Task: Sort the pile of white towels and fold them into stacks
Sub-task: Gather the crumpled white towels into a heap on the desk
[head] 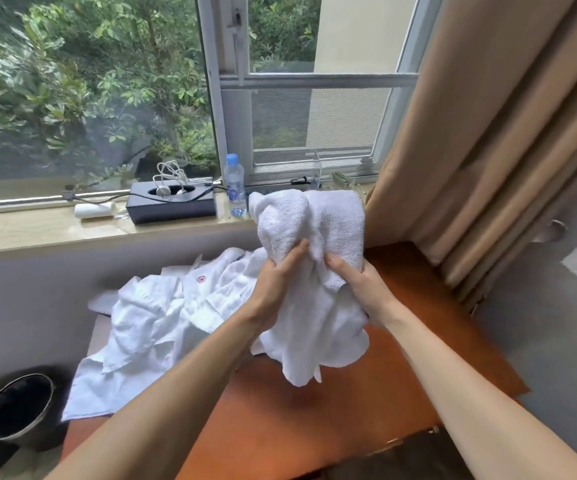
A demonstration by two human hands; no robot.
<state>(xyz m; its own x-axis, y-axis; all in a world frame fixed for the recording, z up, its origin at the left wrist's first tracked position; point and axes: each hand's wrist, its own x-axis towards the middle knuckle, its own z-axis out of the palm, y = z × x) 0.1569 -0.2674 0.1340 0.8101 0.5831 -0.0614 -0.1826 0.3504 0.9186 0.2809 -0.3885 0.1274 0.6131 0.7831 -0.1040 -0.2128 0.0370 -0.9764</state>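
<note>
Orange worktop (349, 427) | left hand (273, 289), right hand (363, 285) gripping bunched towel (314, 223) | risk: hanging end dragging 9-o'clock pile (155, 323) off edge

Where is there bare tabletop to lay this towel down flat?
The orange-brown wooden table is bare on the right, between the held white terry towel and the beige curtain, and along the near edge. The left and back-left are crowded by the crumpled pile of white towels.

Left hand (275, 289), right hand (361, 284), fingers (336, 263) curled.
</note>
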